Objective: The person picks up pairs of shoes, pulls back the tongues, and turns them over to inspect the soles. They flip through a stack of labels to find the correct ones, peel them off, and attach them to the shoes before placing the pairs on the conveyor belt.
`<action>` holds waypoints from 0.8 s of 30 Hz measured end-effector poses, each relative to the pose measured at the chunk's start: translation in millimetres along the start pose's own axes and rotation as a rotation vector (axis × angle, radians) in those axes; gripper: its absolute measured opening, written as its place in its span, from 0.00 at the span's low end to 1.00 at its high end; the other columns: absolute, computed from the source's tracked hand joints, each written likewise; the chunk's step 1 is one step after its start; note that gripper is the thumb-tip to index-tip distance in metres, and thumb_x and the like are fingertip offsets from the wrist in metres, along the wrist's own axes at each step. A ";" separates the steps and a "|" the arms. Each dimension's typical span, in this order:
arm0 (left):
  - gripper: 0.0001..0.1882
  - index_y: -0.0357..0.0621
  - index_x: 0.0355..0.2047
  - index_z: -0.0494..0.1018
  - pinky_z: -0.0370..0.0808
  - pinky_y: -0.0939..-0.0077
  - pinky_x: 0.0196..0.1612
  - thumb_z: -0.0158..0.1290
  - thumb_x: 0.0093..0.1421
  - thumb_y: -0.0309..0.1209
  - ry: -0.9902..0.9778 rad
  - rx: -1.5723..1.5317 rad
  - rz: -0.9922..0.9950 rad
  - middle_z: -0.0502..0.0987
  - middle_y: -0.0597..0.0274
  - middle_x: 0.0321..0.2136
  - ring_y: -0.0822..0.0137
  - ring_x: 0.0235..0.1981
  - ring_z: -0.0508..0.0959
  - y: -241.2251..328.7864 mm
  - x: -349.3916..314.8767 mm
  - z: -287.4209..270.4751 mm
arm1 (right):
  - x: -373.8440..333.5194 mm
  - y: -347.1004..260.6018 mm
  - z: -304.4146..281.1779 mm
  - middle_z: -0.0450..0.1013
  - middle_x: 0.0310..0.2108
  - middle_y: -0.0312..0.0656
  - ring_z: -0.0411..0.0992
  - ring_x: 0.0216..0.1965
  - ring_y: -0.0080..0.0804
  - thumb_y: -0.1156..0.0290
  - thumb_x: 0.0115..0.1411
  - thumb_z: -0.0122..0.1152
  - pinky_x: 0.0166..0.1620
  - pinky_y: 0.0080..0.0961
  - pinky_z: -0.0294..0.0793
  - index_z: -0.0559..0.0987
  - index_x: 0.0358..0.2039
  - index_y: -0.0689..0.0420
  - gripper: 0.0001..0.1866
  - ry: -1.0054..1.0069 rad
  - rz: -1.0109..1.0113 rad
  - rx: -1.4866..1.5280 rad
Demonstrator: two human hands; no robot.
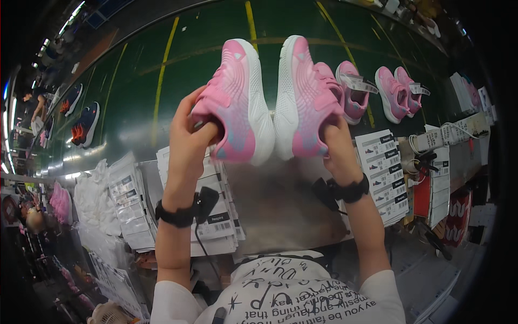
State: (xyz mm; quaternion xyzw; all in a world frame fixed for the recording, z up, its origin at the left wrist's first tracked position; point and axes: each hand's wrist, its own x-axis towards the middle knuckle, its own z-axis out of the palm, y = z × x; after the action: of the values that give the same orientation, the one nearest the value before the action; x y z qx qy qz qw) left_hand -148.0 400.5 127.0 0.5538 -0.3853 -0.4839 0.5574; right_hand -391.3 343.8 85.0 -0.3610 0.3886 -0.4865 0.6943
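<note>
I hold up a pair of pink sneakers with white soles, soles facing each other and toes pointing away. My left hand [186, 135] is closed on the left sneaker [234, 100], thumb inside its opening and fingers along the outer side. My right hand [340, 147] grips the right sneaker [307, 102] at the collar, its fingers partly hidden inside the shoe. The soles are close together near the heels; I cannot tell whether they touch. Both sneakers are above the near edge of a green work surface [205, 27] with yellow lines.
Further pink sneakers [353, 100] with paper tags stand at right. Dark blue and orange shoes [86, 125] lie at left. Printed label sheets [382, 175] flank a metal ledge [280, 210]. A white power strip [453, 132] with cables lies at right. Another person [38, 105] is at far left.
</note>
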 end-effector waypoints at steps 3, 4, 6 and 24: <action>0.37 0.35 0.62 0.58 0.72 0.70 0.51 0.54 0.51 0.25 -0.097 0.317 0.116 0.72 0.47 0.50 0.58 0.51 0.75 -38.9 71.4 2.4 | 75.0 44.9 -10.7 0.72 0.46 0.43 0.71 0.44 0.29 0.75 0.56 0.54 0.46 0.23 0.70 0.67 0.57 0.60 0.26 0.007 0.011 -0.322; 0.40 0.34 0.62 0.57 0.74 0.71 0.49 0.57 0.48 0.28 -0.155 0.366 0.064 0.72 0.44 0.50 0.58 0.47 0.77 -64.3 89.2 -2.9 | 86.4 58.6 -1.6 0.72 0.48 0.45 0.71 0.46 0.33 0.72 0.57 0.55 0.49 0.25 0.70 0.65 0.59 0.60 0.28 -0.063 0.077 -0.304; 0.39 0.35 0.62 0.58 0.73 0.70 0.49 0.57 0.50 0.33 0.145 0.926 0.311 0.73 0.39 0.50 0.54 0.46 0.77 -100.3 90.0 25.3 | 102.8 92.4 -22.6 0.70 0.53 0.51 0.70 0.52 0.43 0.66 0.58 0.58 0.53 0.31 0.68 0.64 0.60 0.61 0.31 0.055 -0.179 -0.712; 0.19 0.32 0.42 0.76 0.74 0.73 0.30 0.61 0.54 0.33 0.365 0.945 -0.119 0.77 0.46 0.37 0.64 0.28 0.79 -62.3 -143.0 -106.8 | -107.9 117.8 71.9 0.75 0.20 0.47 0.76 0.24 0.40 0.65 0.57 0.63 0.30 0.29 0.73 0.73 0.32 0.62 0.13 -0.625 0.060 -0.926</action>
State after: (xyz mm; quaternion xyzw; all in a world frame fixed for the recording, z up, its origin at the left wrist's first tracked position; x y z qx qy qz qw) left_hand -85.5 569.9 70.9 0.8419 -0.4264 -0.1831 0.2756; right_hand -305.0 487.1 33.2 -0.7439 0.3476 -0.1149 0.5592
